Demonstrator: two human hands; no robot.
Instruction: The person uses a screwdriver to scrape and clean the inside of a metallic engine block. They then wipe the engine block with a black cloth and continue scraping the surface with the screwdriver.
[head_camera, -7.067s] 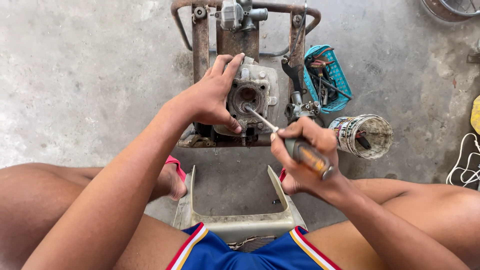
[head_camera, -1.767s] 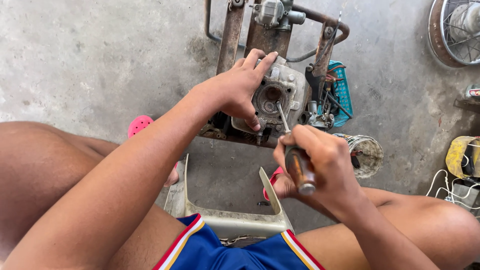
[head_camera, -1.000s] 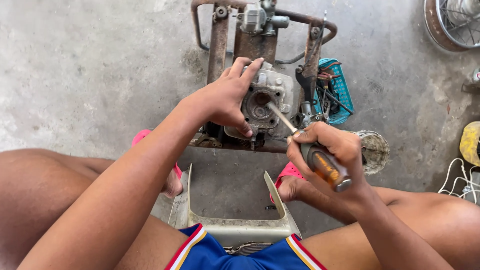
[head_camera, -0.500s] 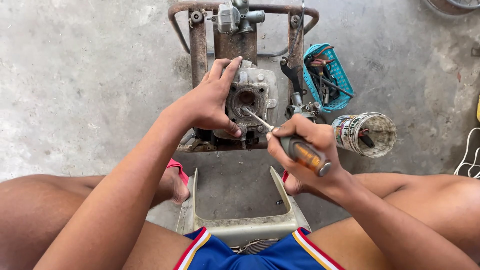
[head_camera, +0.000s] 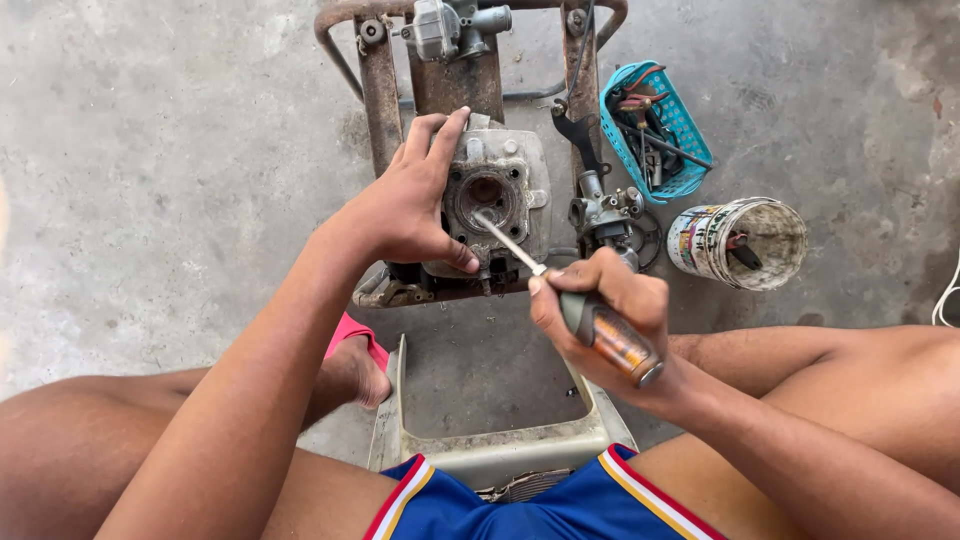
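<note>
the left hand (head_camera: 405, 205) clamps the grey engine cylinder (head_camera: 495, 195) on the rusty frame (head_camera: 385, 90), likely steadying it, while the right hand (head_camera: 605, 310) has its fingers closed round a screwdriver (head_camera: 560, 290) whose tip probes the bore. a blue basket (head_camera: 655, 130) sits near.

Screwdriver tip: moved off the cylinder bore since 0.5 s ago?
No. The screwdriver tip sits at the cylinder head bore as before; right hand grips the handle.
</note>
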